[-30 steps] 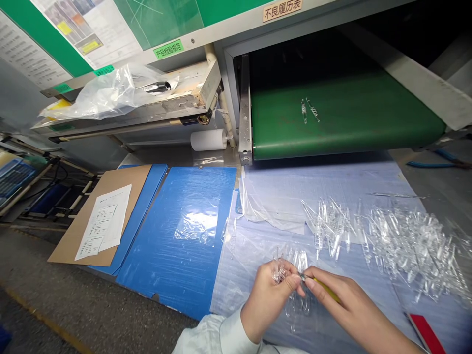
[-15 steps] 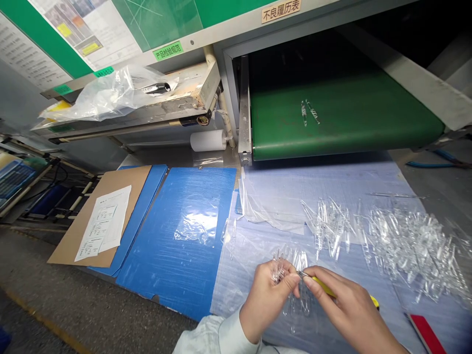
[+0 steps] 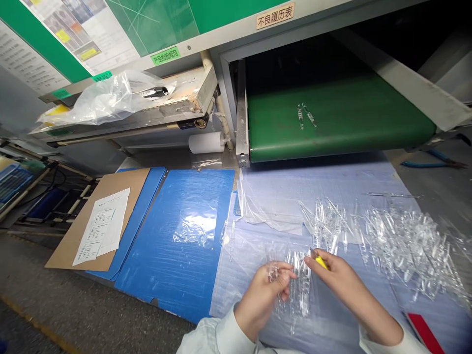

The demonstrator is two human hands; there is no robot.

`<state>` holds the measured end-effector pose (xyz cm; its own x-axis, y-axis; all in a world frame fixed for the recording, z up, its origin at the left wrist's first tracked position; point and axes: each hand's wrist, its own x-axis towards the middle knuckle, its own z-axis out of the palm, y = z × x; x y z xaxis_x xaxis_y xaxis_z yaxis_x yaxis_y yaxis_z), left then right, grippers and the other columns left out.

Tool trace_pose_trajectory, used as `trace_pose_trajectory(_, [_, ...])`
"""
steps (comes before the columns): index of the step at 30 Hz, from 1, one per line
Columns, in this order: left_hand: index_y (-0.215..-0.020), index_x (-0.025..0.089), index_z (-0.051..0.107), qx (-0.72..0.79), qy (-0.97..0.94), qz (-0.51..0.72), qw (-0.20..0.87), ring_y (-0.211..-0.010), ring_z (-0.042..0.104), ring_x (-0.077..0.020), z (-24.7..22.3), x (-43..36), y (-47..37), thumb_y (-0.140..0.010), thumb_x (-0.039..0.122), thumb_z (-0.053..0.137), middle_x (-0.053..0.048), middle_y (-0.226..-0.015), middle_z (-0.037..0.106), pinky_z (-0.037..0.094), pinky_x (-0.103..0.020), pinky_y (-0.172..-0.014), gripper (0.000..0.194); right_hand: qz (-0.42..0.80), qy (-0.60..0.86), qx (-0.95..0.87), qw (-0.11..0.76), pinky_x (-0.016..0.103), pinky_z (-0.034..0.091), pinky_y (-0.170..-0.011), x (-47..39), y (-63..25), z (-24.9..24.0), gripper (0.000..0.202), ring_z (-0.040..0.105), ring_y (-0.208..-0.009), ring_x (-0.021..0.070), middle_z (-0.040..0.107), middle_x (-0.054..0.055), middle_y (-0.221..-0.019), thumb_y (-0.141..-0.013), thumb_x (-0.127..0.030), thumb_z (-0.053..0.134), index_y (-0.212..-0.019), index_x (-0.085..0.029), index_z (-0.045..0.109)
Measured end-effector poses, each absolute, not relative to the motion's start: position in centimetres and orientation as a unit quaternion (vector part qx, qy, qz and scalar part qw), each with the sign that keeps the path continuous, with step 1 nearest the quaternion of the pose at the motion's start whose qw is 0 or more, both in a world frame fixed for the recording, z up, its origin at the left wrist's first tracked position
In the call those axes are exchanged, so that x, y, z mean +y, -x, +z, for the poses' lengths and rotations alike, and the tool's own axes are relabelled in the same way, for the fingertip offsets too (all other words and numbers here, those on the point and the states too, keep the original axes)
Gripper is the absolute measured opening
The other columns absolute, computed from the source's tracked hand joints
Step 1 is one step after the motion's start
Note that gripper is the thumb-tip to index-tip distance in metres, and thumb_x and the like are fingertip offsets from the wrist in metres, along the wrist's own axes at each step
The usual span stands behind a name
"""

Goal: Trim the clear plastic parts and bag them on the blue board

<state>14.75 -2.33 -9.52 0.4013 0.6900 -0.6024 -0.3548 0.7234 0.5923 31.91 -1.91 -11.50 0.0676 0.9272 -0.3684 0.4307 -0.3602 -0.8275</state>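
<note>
In the head view my left hand (image 3: pixel 261 292) is closed around a few thin clear plastic pieces (image 3: pixel 273 272), the fingers partly hiding them. A yellow-handled tool (image 3: pixel 321 262) with a narrow dark metal tip is gripped in my right hand (image 3: pixel 339 278); its exact kind is unclear. The tool's tip points up and left, apart from the left hand. Between and below the hands lies a row of similar clear pieces (image 3: pixel 304 292) on the film-covered worktop (image 3: pixel 265 196).
A large heap of clear plastic pieces (image 3: pixel 409 246) lies to the right, a smaller pile (image 3: pixel 326 219) beside it. Two pieces rest on the green conveyor belt (image 3: pixel 342 132). Blue boards (image 3: pixel 177 211), blue-handled pliers (image 3: pixel 424 164) and a red strip (image 3: pixel 426 332) are around.
My right hand has moved right and slightly up with the tool, away from the left hand. The left hand's fingers have loosened slightly, and more of the row of pieces shows.
</note>
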Motion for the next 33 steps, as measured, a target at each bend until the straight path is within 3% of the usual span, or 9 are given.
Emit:
trace_pose_trajectory(4, [-0.090,0.009,0.069,0.427,-0.144,0.308,0.838,-0.062,0.056,-0.0098,-9.9,-1.7,-14.3,-0.064,0.030,0.078,-0.006,-0.079,0.066,0.038,-0.023,-0.060,0.035,0.463,0.699,-0.493,0.232,0.032,0.036,-0.056,-2.0,-33.0,-12.5,0.029,0.048,-0.054,0.0194,0.048,-0.002,-0.052,-0.067,-0.049,0.056,-0.057,-0.024,0.046])
trace_pose_trajectory(9, [-0.084,0.007,0.069,0.392,-0.132,0.281,0.866,-0.056,0.056,-0.0104,-9.7,-1.6,-14.9,-0.060,0.029,0.080,-0.006,-0.071,0.065,0.039,-0.024,-0.058,0.034,0.508,0.662,-0.494,0.246,0.032,0.041,-0.063,-1.8,-31.5,-11.0,0.032,0.056,-0.066,0.0216,0.061,0.001,-0.069,-0.074,-0.055,0.051,-0.072,-0.023,0.057])
trace_pose_trajectory(13, [-0.077,0.005,0.067,0.378,-0.135,0.249,0.881,-0.056,0.059,-0.0134,-9.7,-2.0,-15.4,-0.057,0.039,0.082,-0.010,-0.070,0.065,0.043,-0.027,-0.058,0.041,0.572,0.614,-0.479,0.259,0.028,0.039,-0.054,-1.1,-30.3,-10.1,0.034,0.049,-0.050,0.0159,0.049,-0.003,-0.049,-0.074,-0.053,0.052,-0.062,-0.022,0.053])
trace_pose_trajectory(16, [-0.080,0.004,0.067,0.385,-0.137,0.245,0.879,-0.065,0.064,-0.0191,-9.5,-2.1,-15.3,-0.059,0.048,0.080,-0.013,-0.074,0.067,0.048,-0.033,-0.068,0.050,0.586,0.616,-0.447,0.279,0.025,0.034,-0.047,-0.8,-30.2,-10.0,0.036,0.040,-0.046,0.0115,0.043,-0.004,-0.051,-0.069,-0.054,0.056,-0.057,-0.021,0.048])
trace_pose_trajectory(19, [-0.083,0.008,0.066,0.402,-0.143,0.271,0.863,-0.072,0.065,-0.0189,-9.1,-2.0,-15.1,-0.062,0.048,0.078,-0.011,-0.077,0.068,0.048,-0.032,-0.074,0.047,0.600,0.623,-0.411,0.289,0.024,0.024,-0.039,-0.9,-30.5,-9.9,0.043,0.028,-0.041,0.0083,0.034,-0.007,-0.047,-0.068,-0.063,0.055,-0.058,-0.022,0.045])
trace_pose_trajectory(22, [-0.080,0.009,0.066,0.407,-0.168,0.283,0.852,-0.062,0.058,-0.0116,-8.8,-2.0,-15.2,-0.065,0.048,0.076,-0.009,-0.070,0.067,0.042,-0.022,-0.062,0.043,0.617,0.620,-0.385,0.292,0.023,0.017,-0.037,-1.1,-30.6,-9.5,0.051,0.020,-0.038,0.0067,0.026,-0.010,-0.042,-0.066,-0.072,0.053,-0.057,-0.023,0.042])
trace_pose_trajectory(25, [-0.079,0.006,0.068,0.402,-0.203,0.271,0.851,-0.050,0.044,-0.0064,-8.5,-2.0,-15.4,-0.067,0.050,0.073,-0.007,-0.061,0.063,0.029,-0.019,-0.047,0.046,0.631,0.611,-0.378,0.294,0.023,0.016,-0.037,-1.3,-30.4,-9.0,0.054,0.022,-0.035,0.0060,0.027,-0.010,-0.040,-0.065,-0.075,0.053,-0.057,-0.023,0.041])
trace_pose_trajectory(30, [-0.082,0.008,0.066,0.402,-0.243,0.258,0.844,-0.045,0.032,-0.0049,-8.3,-1.9,-15.6,-0.069,0.052,0.070,-0.005,-0.061,0.062,0.017,-0.021,-0.044,0.046,0.622,0.604,-0.402,0.294,0.023,0.019,-0.037,-1.3,-30.2,-8.6,0.049,0.031,-0.035,0.0069,0.041,-0.005,-0.047,-0.071,-0.068,0.052,-0.059,-0.022,0.043])
trace_pose_trajectory(33, [-0.080,0.010,0.063,0.413,-0.266,0.260,0.831,-0.043,0.029,-0.0045,-8.2,-2.0,-15.5,-0.068,0.050,0.072,-0.002,-0.060,0.059,0.016,-0.023,-0.044,0.042,0.593,0.606,-0.439,0.297,0.025,0.030,-0.043,-1.4,-30.3,-8.7,0.045,0.037,-0.043,0.0095,0.043,-0.004,-0.052,-0.074,-0.064,0.050,-0.060,-0.022,0.044])
